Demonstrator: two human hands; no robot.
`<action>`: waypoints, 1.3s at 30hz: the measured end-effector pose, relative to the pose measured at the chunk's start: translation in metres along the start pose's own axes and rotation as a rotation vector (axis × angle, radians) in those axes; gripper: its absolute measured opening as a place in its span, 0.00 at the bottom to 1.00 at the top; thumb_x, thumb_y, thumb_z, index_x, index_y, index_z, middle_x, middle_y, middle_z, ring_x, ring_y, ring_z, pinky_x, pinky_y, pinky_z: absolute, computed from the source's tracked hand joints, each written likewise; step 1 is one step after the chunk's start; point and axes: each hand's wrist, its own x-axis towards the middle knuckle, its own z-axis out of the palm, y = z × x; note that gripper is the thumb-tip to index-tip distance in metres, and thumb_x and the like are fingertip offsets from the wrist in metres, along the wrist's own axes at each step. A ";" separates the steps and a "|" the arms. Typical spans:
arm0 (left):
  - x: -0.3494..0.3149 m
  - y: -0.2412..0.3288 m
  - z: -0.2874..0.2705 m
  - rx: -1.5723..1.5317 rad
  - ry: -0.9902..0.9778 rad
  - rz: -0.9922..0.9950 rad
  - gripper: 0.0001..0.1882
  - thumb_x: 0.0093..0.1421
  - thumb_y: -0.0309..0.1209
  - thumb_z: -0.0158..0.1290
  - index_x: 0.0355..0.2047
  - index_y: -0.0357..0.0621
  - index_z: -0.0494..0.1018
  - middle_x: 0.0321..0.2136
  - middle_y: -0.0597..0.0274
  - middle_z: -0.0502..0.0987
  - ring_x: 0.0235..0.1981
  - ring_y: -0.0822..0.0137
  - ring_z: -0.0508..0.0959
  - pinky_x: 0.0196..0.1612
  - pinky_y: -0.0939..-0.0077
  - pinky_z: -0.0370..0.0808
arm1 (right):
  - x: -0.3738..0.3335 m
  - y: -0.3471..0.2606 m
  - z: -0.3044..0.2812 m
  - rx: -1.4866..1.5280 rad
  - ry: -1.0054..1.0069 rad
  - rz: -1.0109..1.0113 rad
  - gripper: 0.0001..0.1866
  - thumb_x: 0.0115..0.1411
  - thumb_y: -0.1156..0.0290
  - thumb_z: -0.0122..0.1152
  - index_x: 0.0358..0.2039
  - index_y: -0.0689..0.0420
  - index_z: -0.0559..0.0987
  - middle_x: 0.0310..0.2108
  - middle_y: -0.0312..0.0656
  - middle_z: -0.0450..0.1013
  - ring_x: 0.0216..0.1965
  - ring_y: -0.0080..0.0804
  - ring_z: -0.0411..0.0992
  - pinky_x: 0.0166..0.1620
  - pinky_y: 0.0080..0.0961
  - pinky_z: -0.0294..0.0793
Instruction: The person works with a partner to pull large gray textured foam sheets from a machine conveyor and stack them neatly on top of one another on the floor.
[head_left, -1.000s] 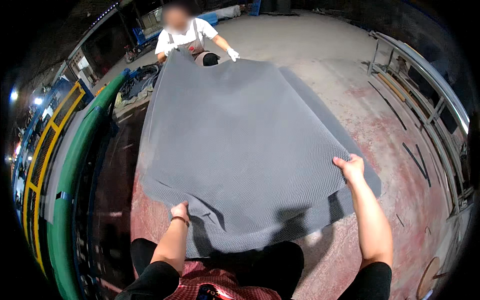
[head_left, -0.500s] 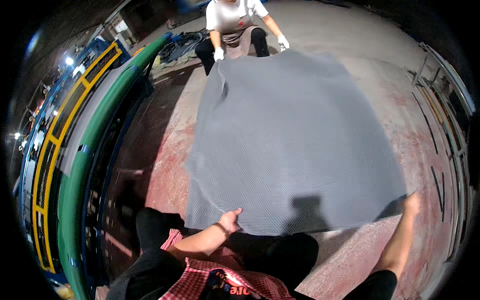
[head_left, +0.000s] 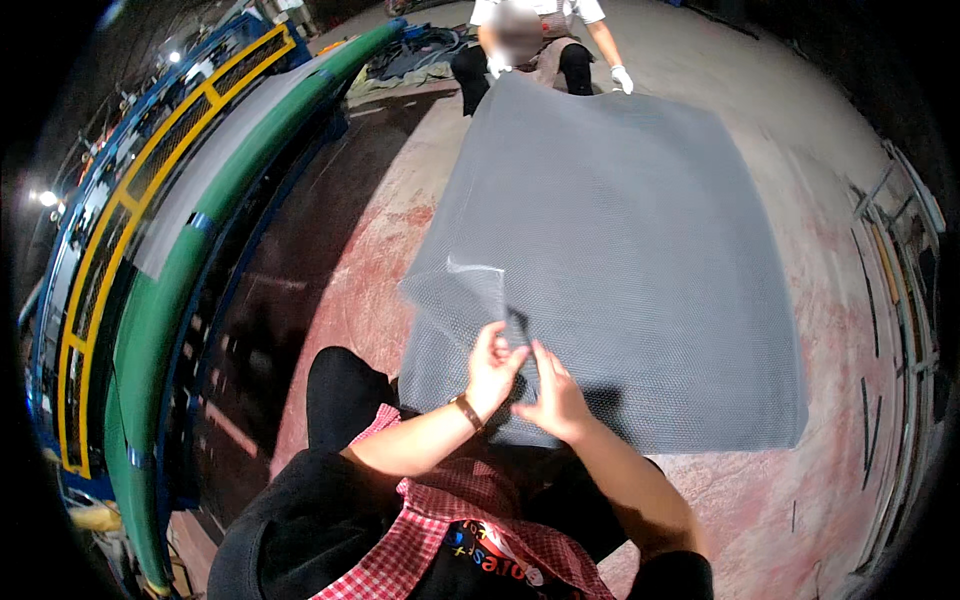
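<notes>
A large sheet of grey mesh (head_left: 640, 260) is spread over the floor in front of me. Its near left part is lifted into a see-through flap (head_left: 462, 300) with a pale edge. My left hand (head_left: 492, 372), fingers bent together, grips the flap's lower end. Close beside it, my right hand (head_left: 555, 395) is over the sheet with thumb and fingers apart; nothing shows in it. At the far side a crouching person in white gloves has one gloved hand (head_left: 622, 80) at the sheet's edge and the other near its far left corner.
A long machine with a yellow frame (head_left: 130, 200) and a green roller (head_left: 190, 290) runs along the left. Metal rails (head_left: 915, 350) and thin dark strips lie on the right. The floor (head_left: 370, 260) is worn, reddish concrete. Dark crumpled material (head_left: 425, 50) lies at the back.
My right hand has left the sheet's near right corner and come in beside my left. The left hand has moved up and right, raising the flap. The view has shifted somewhat.
</notes>
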 end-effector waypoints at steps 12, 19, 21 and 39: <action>-0.011 0.002 -0.063 1.463 -0.287 -0.005 0.25 0.43 0.48 0.52 0.41 0.53 0.69 0.54 0.46 0.48 0.56 0.44 0.44 0.50 0.36 0.45 | 0.055 -0.020 -0.002 0.947 0.574 0.635 0.09 0.57 0.69 0.48 0.24 0.60 0.69 0.17 0.34 0.66 0.11 0.18 0.58 0.13 0.18 0.60; -0.044 -0.034 -0.121 0.936 0.168 -0.722 0.25 0.45 0.38 0.49 0.44 0.42 0.62 0.48 0.45 0.57 0.53 0.49 0.54 0.52 0.51 0.54 | 0.009 -0.053 0.088 -0.335 -0.599 0.009 0.12 0.52 0.63 0.47 0.31 0.58 0.73 0.27 0.46 0.70 0.31 0.43 0.69 0.32 0.35 0.69; -0.038 -0.047 -0.145 0.776 0.321 -0.871 0.24 0.45 0.34 0.47 0.45 0.40 0.61 0.47 0.45 0.61 0.51 0.50 0.60 0.52 0.61 0.58 | 0.006 -0.065 0.102 -0.247 -0.908 0.066 0.16 0.52 0.61 0.47 0.38 0.55 0.72 0.34 0.45 0.70 0.38 0.44 0.68 0.40 0.37 0.66; 0.106 0.094 -0.497 0.061 1.502 -0.011 0.46 0.36 0.36 0.60 0.54 0.34 0.48 0.53 0.46 0.54 0.53 0.56 0.56 0.54 0.69 0.55 | -0.055 -0.027 0.060 -0.244 -0.557 0.421 0.13 0.47 0.68 0.58 0.33 0.61 0.75 0.26 0.46 0.73 0.29 0.31 0.73 0.35 0.23 0.71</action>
